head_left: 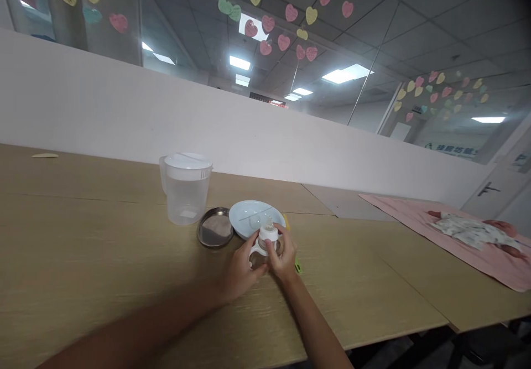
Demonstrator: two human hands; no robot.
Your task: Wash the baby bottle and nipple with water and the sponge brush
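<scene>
A baby bottle (269, 234) with a white collar, a clear teat and white side handles stands between my two hands, in front of a pale blue plate. My left hand (241, 269) is closed around its left side, by the handle. Fingers of my right hand (283, 255) wrap its right side, the thumb lying on the front just below the collar. The bottle's lower part is mostly hidden by my hands. Just behind it, the pale blue plate (244, 214) holds a thin clear stick-like thing. Close to my right hand, a small green object (297, 266) lies partly covered.
Left of the plate are a round metal dish (215, 228) and a lidded clear plastic jug (187, 192) with liquid in it. A yellow item (287, 222) peeks out behind my right hand. At far right, a baby doll (477, 230) in patterned clothes lies on a pink cloth (415, 214).
</scene>
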